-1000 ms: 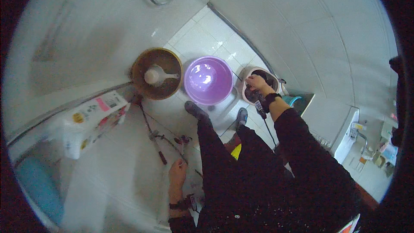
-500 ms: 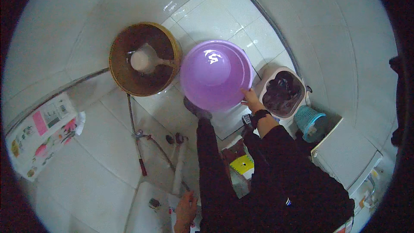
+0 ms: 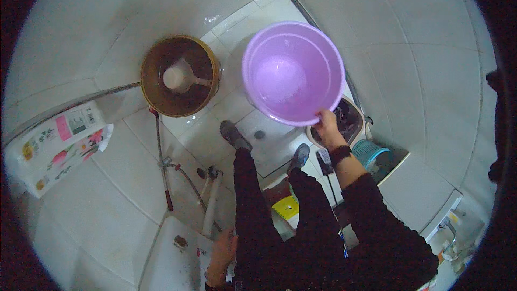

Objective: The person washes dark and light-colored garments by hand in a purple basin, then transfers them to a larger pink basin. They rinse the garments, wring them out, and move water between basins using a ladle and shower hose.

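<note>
My right hand is closed on the near right rim of a round purple basin. Held up off the tiles, the basin shows its inside, with light glinting on its bottom. It partly covers a pale bin with a dark lining, just beyond my wrist. Low in the view, my left hand is beside my leg, next to a white tank lid and something white with red marks. My leg and the dim light hide its fingers.
A brown bucket at the left holds a white dipper. My shoes flank a floor drain. A turquoise basket stands at the right. A tissue pack hangs at the left wall, above pipes and a hose.
The purple basin has risen and shifted right and away in my right hand, uncovering the floor drain. My left hand stays low beside the white tank lid.
</note>
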